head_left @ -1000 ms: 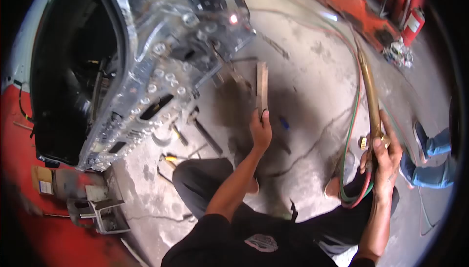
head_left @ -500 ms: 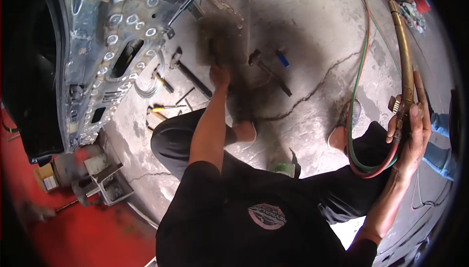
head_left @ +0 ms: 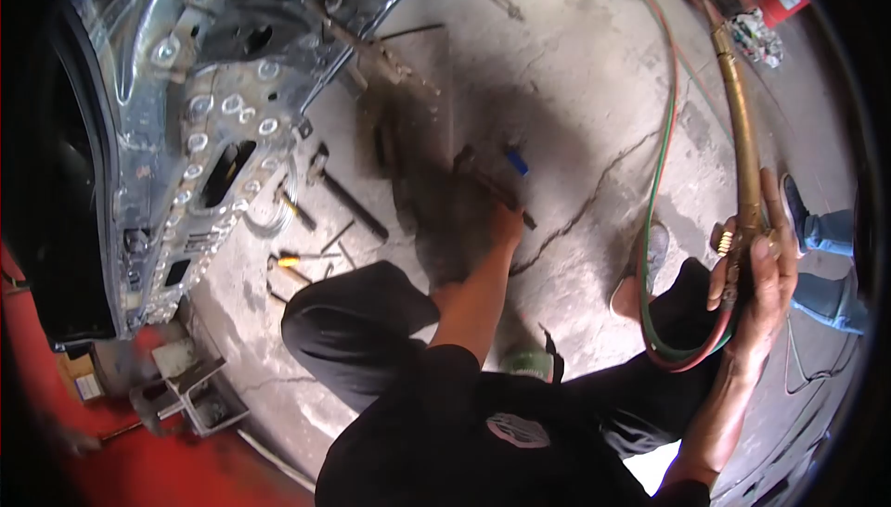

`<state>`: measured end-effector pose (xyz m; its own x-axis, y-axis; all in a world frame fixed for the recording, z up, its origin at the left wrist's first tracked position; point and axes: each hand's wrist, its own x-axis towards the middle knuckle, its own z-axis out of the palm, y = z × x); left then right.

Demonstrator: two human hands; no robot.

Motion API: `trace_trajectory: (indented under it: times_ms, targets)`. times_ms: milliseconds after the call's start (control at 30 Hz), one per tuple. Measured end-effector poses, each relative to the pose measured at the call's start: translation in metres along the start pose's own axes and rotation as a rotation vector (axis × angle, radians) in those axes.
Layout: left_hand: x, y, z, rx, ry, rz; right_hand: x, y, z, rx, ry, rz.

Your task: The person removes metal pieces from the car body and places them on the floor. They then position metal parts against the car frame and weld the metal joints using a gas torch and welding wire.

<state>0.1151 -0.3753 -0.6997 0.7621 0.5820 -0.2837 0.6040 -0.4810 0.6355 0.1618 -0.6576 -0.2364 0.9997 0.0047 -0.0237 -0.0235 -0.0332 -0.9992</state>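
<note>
- Right hand (head_left: 763,275): grip wrapped around the torch (head_left: 742,127), already off the floor (head_left: 603,103).
- Left hand (head_left: 506,227): at the hammer (head_left: 529,220), apparently unlifted; grip cannot be told.

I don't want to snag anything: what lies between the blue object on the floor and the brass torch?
In the head view, the red and green hoses and cracked concrete floor lie between the blue object and the torch.
</note>
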Motion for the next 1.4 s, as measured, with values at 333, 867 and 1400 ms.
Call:
trace_trajectory:
  times_ms: [333, 867, 1400]
  targets:
    - [0.043, 0.034, -0.08, -0.894, -0.389, -0.566, -0.004, -0.014, -0.003, -0.01, 0.024, 0.001]
    - [-0.033, 0.198, -0.27, -0.757, -0.329, 0.277, -0.012, -0.017, -0.015, 0.086, 0.082, -0.066]
    - [0.036, 0.271, -0.438, 0.499, 0.381, 0.705, -0.016, -0.023, -0.011, 0.118, 0.072, -0.043]
